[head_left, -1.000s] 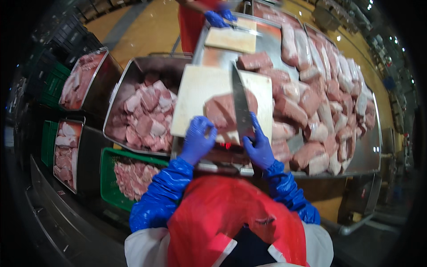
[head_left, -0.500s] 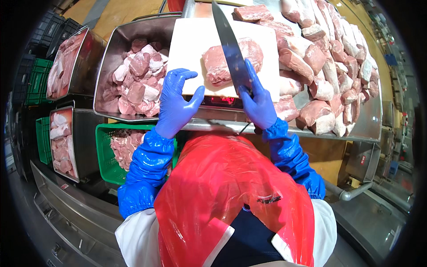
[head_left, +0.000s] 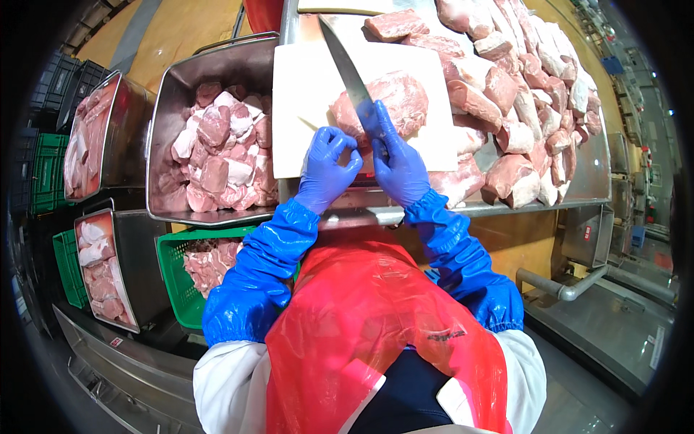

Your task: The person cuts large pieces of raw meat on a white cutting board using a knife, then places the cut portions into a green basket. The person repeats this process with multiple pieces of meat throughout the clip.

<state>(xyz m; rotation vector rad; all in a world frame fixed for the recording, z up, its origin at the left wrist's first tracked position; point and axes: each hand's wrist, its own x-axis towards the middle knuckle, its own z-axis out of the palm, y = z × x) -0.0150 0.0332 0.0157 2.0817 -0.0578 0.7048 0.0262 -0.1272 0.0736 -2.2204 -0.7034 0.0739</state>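
Observation:
A large-bladed knife [head_left: 345, 69] slants up and to the left, its handle in my blue-gloved right hand [head_left: 399, 166]. My index finger lies along the blade, which crosses over a piece of raw meat [head_left: 401, 101] on the white cutting board [head_left: 300, 79]. At the near left edge of that piece is my left hand [head_left: 329, 168], its fingers curled in toward the thumb. Whether anything is between those fingertips cannot be made out. Beneath the board's near edge, a device with a red lit display is mostly hidden by my hands.
Left of the board stands a steel tub [head_left: 160, 152] of meat chunks, with a green crate [head_left: 173, 271] of trimmings nearer me. Further left are two more steel bins [head_left: 134, 253] [head_left: 112, 137] of meat. Many large meat pieces [head_left: 513, 173] cover the steel table [head_left: 589, 189] at right.
My left hand has moved right toward the meat, and its fingers have curled in. My right hand and the knife have shifted slightly left and nearer me.

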